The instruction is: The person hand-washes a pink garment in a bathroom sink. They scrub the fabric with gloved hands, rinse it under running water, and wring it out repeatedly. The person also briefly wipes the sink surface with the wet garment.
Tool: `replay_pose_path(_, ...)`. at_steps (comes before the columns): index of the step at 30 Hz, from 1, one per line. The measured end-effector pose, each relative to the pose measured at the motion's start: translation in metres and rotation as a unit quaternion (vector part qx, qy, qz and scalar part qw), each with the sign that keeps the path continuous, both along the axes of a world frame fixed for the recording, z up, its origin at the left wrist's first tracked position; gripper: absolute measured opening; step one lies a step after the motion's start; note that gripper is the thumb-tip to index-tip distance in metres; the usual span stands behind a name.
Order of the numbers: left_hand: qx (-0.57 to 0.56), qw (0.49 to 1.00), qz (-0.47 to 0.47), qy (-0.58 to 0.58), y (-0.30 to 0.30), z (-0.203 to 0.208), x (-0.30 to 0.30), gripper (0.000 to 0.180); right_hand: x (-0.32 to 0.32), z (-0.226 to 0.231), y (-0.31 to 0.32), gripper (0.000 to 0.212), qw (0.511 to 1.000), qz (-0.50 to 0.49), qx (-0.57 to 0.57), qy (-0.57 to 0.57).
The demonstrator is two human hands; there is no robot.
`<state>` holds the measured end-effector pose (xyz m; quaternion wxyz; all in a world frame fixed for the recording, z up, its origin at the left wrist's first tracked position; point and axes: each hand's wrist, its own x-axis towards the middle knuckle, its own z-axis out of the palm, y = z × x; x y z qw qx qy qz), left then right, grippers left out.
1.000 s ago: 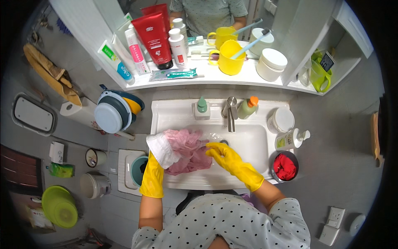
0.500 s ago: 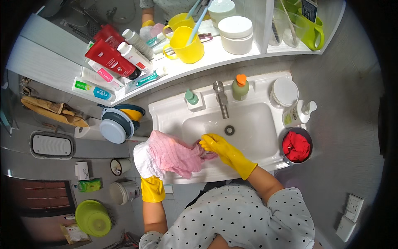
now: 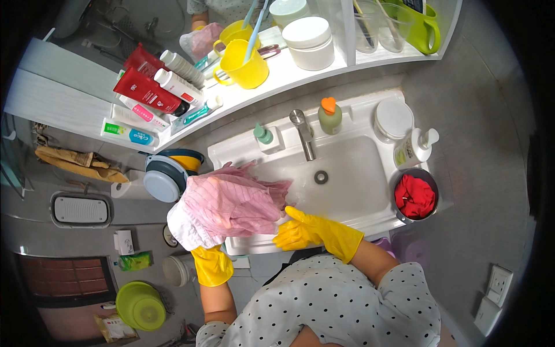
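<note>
A pink cloth (image 3: 234, 196) with a white part (image 3: 191, 222) at its left end hangs bunched over the left side of the white sink (image 3: 358, 191). My left hand (image 3: 213, 266), in a yellow rubber glove, comes up beneath the white part and holds the cloth up. Its fingers are hidden under the fabric. My right hand (image 3: 303, 231), also in a yellow glove, is at the sink's front edge beside the cloth's lower right corner. Its fingers are stretched out, with nothing in them. Whether its fingertips touch the cloth I cannot tell.
Behind the basin stand a steel faucet (image 3: 302, 136), a green bottle (image 3: 330, 117) and a soap dispenser (image 3: 266, 137). At the right are a white tub (image 3: 393, 120), a pump bottle (image 3: 413, 149) and a dark pot (image 3: 399, 214) with red cloth (image 3: 414, 196). A crowded shelf (image 3: 324, 76) overhangs the back.
My right hand has let go of the cloth's right end and moved toward me, its fingers opening. The cloth has spread wider and shifted a little left with my left hand.
</note>
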<state>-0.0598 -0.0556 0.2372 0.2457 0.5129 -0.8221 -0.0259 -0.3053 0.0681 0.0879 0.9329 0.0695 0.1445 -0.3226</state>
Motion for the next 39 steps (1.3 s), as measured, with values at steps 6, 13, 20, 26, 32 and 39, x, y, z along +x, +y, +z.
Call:
replay_pose_path(6,-0.026,0.999,-0.003,0.037,-0.001,0.002,-0.015,0.045,0.002,0.023,-0.023,0.061,0.941,-0.187,-0.147,0.239)
replay_pose_path(13,0.061,0.998,0.027,-0.004,0.014,0.038,-0.035,0.037,-0.077,0.104,-0.026,0.041,0.687,-0.047,-0.327,0.647)
replay_pose_path(20,0.071,0.997,-0.026,0.033,0.01,0.014,-0.015,0.024,-0.074,0.086,-0.035,0.043,0.924,-0.26,-0.082,0.267)
replay_pose_path(26,0.104,0.99,-0.065,0.072,0.004,-0.024,-0.005,0.028,-0.059,0.028,-0.01,0.051,0.912,-0.197,-0.112,0.342)
replay_pose_path(32,0.107,0.984,-0.049,0.13,0.008,-0.026,-0.016,0.036,-0.035,0.031,0.014,0.071,0.932,0.034,-0.187,0.308)
replay_pose_path(39,0.201,0.904,-0.005,0.377,0.017,-0.023,-0.027,0.047,-0.011,0.036,-0.017,0.047,0.936,-0.072,-0.111,0.327)
